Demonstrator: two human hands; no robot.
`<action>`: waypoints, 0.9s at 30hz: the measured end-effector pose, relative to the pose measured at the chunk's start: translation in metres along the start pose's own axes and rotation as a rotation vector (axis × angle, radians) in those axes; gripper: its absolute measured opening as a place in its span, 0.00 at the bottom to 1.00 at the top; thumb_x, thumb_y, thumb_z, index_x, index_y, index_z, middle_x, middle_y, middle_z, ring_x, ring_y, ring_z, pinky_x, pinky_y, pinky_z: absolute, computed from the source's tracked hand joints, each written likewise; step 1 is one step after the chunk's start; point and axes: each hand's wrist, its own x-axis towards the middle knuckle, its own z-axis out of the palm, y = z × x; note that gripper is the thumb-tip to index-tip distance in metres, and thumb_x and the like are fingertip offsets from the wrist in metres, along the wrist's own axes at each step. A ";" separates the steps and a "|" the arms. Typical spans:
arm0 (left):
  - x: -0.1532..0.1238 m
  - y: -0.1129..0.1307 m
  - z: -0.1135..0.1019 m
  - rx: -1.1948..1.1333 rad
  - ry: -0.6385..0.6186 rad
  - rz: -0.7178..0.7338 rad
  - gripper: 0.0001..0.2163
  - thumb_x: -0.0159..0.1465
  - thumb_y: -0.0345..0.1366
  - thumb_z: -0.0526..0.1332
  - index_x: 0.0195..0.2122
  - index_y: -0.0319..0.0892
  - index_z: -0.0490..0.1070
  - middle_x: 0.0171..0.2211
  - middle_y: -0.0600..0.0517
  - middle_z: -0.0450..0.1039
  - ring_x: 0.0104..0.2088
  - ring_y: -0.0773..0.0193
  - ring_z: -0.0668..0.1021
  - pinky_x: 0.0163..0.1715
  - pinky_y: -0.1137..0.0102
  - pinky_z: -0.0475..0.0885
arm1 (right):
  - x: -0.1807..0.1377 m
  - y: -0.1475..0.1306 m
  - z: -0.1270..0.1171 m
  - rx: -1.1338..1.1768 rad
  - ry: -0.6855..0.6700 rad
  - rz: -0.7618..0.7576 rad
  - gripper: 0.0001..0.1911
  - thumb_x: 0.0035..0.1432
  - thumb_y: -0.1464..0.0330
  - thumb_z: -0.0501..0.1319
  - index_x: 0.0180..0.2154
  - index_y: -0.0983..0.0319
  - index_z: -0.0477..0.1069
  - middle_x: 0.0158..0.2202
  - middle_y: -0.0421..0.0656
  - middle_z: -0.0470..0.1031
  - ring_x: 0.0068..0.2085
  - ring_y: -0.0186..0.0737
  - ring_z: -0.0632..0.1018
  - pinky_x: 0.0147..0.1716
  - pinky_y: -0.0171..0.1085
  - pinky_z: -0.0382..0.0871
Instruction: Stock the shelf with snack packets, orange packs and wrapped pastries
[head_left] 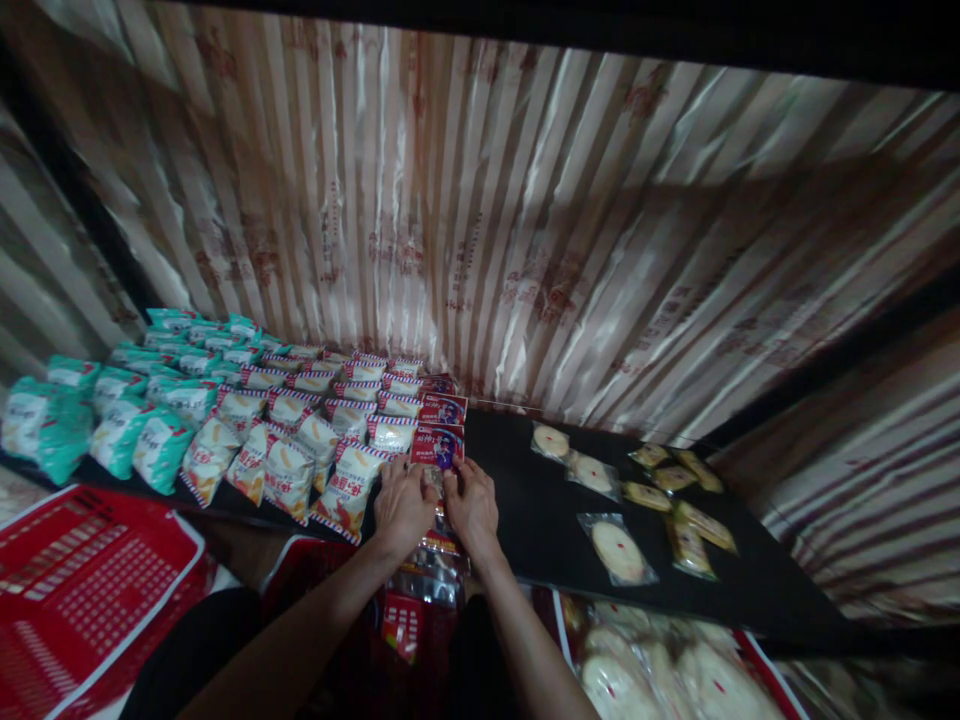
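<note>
My left hand (405,505) and my right hand (471,505) grip a small packet (433,480) from both sides, thumbs inward and fingers bent along its edges. It lies at the front of a column of red snack packets (437,446) with purple print, on the black shelf. My hands cover much of it. Just left of my left hand stand rows of white snack bags (349,485) with red-and-blue striped edges. Below my wrists hang more shiny packets (427,580), partly hidden by my arms.
Teal snack bags (169,440) fill the left of the black shelf (517,510). On the right lie flat round breads in clear wrap (619,550) and yellow packets (690,540). Below are a red basket (97,590) and a crate of wrapped breads (637,670). A pleated curtain (480,220) hangs behind.
</note>
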 end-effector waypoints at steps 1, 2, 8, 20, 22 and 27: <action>0.000 0.000 0.000 0.005 -0.001 0.000 0.15 0.59 0.35 0.52 0.43 0.39 0.71 0.50 0.42 0.65 0.51 0.51 0.65 0.49 0.62 0.64 | 0.000 -0.001 0.000 0.001 -0.003 -0.002 0.22 0.56 0.63 0.50 0.49 0.63 0.71 0.51 0.51 0.69 0.53 0.49 0.66 0.51 0.45 0.61; -0.001 0.000 0.000 0.009 -0.001 0.002 0.15 0.59 0.35 0.52 0.44 0.39 0.71 0.50 0.42 0.65 0.51 0.51 0.65 0.49 0.62 0.65 | 0.000 -0.001 -0.001 -0.001 -0.009 -0.003 0.23 0.57 0.62 0.50 0.49 0.64 0.71 0.52 0.51 0.68 0.54 0.50 0.66 0.52 0.45 0.61; 0.000 -0.001 0.002 -0.014 -0.014 -0.008 0.14 0.60 0.36 0.52 0.43 0.39 0.71 0.48 0.43 0.67 0.52 0.52 0.64 0.49 0.61 0.64 | 0.000 0.003 0.004 0.013 -0.069 0.017 0.25 0.57 0.60 0.50 0.49 0.66 0.70 0.53 0.54 0.68 0.55 0.52 0.65 0.53 0.47 0.59; -0.017 -0.011 0.000 -0.062 0.101 0.066 0.18 0.58 0.33 0.53 0.49 0.40 0.68 0.53 0.44 0.65 0.55 0.53 0.63 0.55 0.60 0.60 | -0.016 0.007 -0.005 0.184 0.031 0.000 0.28 0.58 0.55 0.47 0.50 0.66 0.69 0.54 0.54 0.66 0.58 0.48 0.63 0.56 0.48 0.54; -0.024 -0.017 -0.001 -0.103 0.163 0.064 0.17 0.58 0.31 0.53 0.49 0.40 0.68 0.52 0.45 0.65 0.54 0.55 0.64 0.55 0.60 0.60 | -0.025 0.007 -0.009 0.262 0.065 0.030 0.29 0.58 0.54 0.47 0.51 0.67 0.67 0.55 0.54 0.65 0.58 0.47 0.63 0.56 0.48 0.54; -0.055 -0.048 -0.003 -0.222 0.286 -0.009 0.14 0.59 0.30 0.50 0.44 0.42 0.69 0.48 0.47 0.69 0.50 0.58 0.68 0.54 0.61 0.62 | -0.069 0.004 -0.023 0.518 0.230 0.135 0.27 0.59 0.55 0.48 0.53 0.65 0.61 0.53 0.52 0.66 0.54 0.44 0.67 0.54 0.44 0.57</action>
